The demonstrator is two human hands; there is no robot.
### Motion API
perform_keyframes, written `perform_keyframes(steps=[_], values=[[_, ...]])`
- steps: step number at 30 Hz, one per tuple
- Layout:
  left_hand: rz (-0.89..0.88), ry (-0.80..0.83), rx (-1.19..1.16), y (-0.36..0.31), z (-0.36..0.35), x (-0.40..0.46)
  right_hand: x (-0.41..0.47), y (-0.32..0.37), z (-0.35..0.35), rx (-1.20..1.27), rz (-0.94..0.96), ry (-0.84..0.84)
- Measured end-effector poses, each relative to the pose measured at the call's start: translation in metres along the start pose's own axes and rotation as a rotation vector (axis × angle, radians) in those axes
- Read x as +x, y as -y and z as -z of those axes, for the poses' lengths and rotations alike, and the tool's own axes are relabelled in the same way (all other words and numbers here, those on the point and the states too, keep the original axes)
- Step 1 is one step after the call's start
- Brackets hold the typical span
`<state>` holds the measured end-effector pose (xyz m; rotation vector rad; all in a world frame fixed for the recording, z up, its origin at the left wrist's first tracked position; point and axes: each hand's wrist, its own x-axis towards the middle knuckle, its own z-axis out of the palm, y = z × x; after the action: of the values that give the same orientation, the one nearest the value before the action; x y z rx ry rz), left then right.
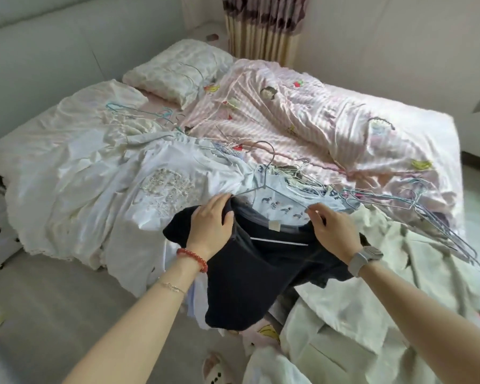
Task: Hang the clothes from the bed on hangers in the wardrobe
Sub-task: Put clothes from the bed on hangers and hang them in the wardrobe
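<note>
left grip (212, 220) curled, right grip (327, 227) pinching

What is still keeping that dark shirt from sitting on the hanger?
Nothing visible blocks it. Both hands, left and right, already hold the dark shirt at its collar, and the wire hanger is partly inside. The wardrobe is out of view.

No writing can be read anywhere. The small pale label (274, 225) sewn inside the collar of the dark shirt (250, 275) looks blank at this sharpness, and the pink striped quilt (288, 117) on the bed carries only cartoon pictures, no legible words
</note>
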<state>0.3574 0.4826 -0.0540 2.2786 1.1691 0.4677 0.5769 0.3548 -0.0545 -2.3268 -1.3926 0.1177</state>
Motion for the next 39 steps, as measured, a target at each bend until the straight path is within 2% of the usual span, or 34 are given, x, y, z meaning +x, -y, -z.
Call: perform_keyframes(steps=[6, 9, 14, 17, 19, 23, 26, 29, 32, 39], values=[[0.032, 0.237, 0.044, -0.019, -0.059, 0.050, 0.062, -0.068, -0.017, -0.092, -0.227, -0.086], [0.089, 0.385, 0.101, -0.022, -0.098, 0.062, 0.106, -0.103, -0.025, -0.069, -0.292, -0.049], [0.189, 0.658, 0.278, -0.008, -0.167, 0.072, 0.172, -0.157, -0.077, -0.111, -0.239, 0.103], [0.235, 0.775, 0.354, 0.006, -0.197, 0.070, 0.191, -0.187, -0.114, -0.117, -0.374, 0.193], [0.256, 0.842, 0.383, 0.013, -0.210, 0.068, 0.195, -0.198, -0.134, -0.158, -0.428, 0.303], [0.255, 0.906, 0.429, 0.023, -0.225, 0.065, 0.181, -0.200, -0.164, -0.192, -0.337, 0.560], [0.262, 0.903, 0.404, 0.025, -0.228, 0.069, 0.174, -0.193, -0.170, -0.233, -0.324, 0.628], [0.277, 0.818, 0.313, 0.027, -0.222, 0.071, 0.170, -0.174, -0.167, -0.185, -0.346, 0.488], [0.351, 0.660, 0.173, 0.028, -0.205, 0.067, 0.157, -0.136, -0.166, -0.108, -0.273, 0.375], [0.525, 0.224, 0.204, 0.048, -0.115, 0.001, 0.086, -0.002, -0.172, 0.008, 0.040, 0.513]])
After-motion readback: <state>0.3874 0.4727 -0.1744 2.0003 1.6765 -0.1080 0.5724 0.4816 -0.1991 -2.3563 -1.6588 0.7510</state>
